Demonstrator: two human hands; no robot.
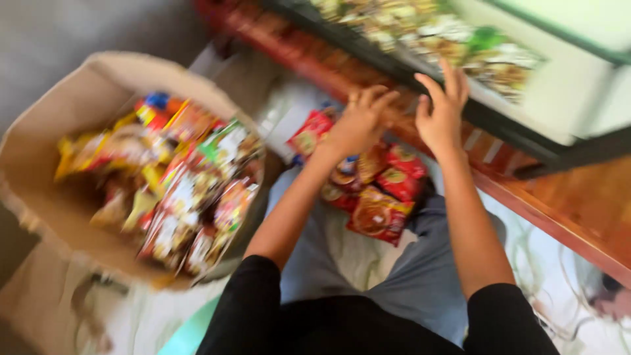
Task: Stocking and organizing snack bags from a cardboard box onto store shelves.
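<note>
We see our right hand [442,113] raised with its fingers spread wide and holding nothing, the fingertips up against the dark edge of the shelf [394,66] at about one o'clock in the view. Just beside it at nine o'clock, our left hand [360,118] has its fingers curled loosely; motion blur keeps us from telling whether it grips anything. Directly below both hands, toward six o'clock, a small pile of red snack packets [381,190] lies on the lap and the pale patterned floor covering [368,260], between our two forearms. One more red packet [310,133] lies at nine o'clock from the left hand, near it. On the shelf at twelve o'clock sits a row of mixed packets [427,33], blurred. Well apart, at nine o'clock in the view, an open cardboard box [46,164] holds a heap of colourful snack packets [177,177] in yellow, red and green.
</note>
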